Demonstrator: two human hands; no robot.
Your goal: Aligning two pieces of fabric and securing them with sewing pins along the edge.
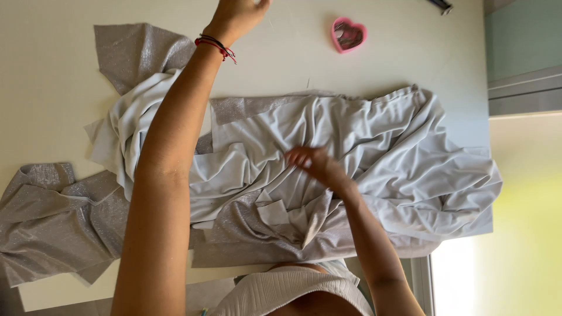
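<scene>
Right hand (310, 161) on grey fabric (374, 146)

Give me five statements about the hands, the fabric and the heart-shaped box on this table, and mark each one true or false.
1. The right hand rests on the pale grey fabric. True.
2. The left hand lies on the pale grey fabric. False: it reaches past the cloth, over the bare table at the picture's top edge.
3. A pink heart-shaped box stands on the table, apart from the cloth. True.
4. The left wrist is bare. False: it wears red and dark cord bracelets.
5. Only one kind of cloth is on the table. False: shimmering silver-grey fabric lies there too.
</scene>
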